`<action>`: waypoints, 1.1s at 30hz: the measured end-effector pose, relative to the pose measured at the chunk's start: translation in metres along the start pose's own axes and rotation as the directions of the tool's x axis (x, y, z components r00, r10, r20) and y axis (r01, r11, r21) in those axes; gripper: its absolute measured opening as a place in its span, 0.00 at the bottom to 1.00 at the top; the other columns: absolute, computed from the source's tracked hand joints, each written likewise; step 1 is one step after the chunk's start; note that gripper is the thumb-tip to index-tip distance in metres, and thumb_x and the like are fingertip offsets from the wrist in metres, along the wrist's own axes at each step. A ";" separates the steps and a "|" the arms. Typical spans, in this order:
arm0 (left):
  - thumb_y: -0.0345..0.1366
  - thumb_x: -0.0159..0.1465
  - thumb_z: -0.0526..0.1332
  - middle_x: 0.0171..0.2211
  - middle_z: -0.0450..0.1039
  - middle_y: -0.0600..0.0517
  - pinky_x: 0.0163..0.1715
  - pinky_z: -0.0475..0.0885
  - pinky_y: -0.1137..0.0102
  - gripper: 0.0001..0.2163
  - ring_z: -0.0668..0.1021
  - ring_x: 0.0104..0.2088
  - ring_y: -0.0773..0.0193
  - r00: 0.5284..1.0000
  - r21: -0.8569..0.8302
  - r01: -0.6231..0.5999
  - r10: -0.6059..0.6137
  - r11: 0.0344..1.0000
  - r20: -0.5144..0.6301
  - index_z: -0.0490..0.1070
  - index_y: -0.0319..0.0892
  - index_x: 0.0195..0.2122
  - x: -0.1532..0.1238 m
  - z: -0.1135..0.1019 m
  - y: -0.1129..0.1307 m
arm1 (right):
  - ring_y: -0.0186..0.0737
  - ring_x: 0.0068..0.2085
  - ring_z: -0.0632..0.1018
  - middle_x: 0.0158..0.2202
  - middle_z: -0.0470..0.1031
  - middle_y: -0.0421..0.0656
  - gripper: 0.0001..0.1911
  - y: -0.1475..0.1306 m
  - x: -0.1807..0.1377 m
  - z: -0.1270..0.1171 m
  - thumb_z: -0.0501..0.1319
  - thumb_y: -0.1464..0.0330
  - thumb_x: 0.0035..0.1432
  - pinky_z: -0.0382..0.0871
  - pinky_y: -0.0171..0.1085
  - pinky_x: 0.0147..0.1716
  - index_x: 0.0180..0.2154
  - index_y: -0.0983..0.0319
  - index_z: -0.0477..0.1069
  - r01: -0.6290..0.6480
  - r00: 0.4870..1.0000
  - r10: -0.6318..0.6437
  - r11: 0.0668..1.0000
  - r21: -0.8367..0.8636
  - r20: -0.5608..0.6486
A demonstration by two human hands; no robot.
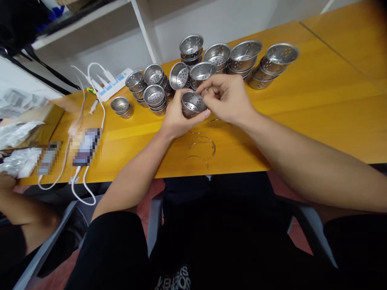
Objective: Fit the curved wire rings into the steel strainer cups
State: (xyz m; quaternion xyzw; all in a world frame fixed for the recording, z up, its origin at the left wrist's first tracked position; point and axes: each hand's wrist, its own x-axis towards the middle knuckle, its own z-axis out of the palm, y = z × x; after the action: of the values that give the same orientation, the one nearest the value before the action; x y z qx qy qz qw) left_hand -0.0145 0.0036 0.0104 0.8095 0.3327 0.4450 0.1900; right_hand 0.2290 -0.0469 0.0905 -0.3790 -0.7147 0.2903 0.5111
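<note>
Yellow-brown tabletop stretches out before you, with a power strip and a phone toward its left end. Beyond your hands, stacks of perforated metal cups stand in a loose row; you cannot tell from here which have been worked on. One small perforated cup is off the table in your grip, and work on it looks under way, while several thin curved wires lie loose nearer you, seemingly unused. Your left hand wraps the cup from the left, thumb along its near side, holding it firmly with the mouth tipped toward you. Your right hand comes in from the right, fingers bent, fingertips gathered at the rim; whether they pinch anything cannot be told.
</note>
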 end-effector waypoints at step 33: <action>0.77 0.77 0.76 0.68 0.83 0.43 0.76 0.89 0.43 0.46 0.92 0.68 0.42 0.981 -0.082 -0.170 0.177 0.982 0.077 0.67 0.55 0.83 0.005 -0.005 -0.022 | 0.51 0.33 0.78 0.30 0.82 0.39 0.32 0.011 0.004 -0.008 0.92 0.33 0.58 0.80 0.55 0.33 0.39 0.45 0.84 -0.053 0.972 -0.016 0.956 0.287 0.234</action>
State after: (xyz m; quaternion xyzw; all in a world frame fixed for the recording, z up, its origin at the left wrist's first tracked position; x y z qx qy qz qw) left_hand -0.0250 0.0226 0.0021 0.8457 0.2357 0.4376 0.1943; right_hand 0.2381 -0.0374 0.0864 -0.2696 -0.7157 0.4398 0.4708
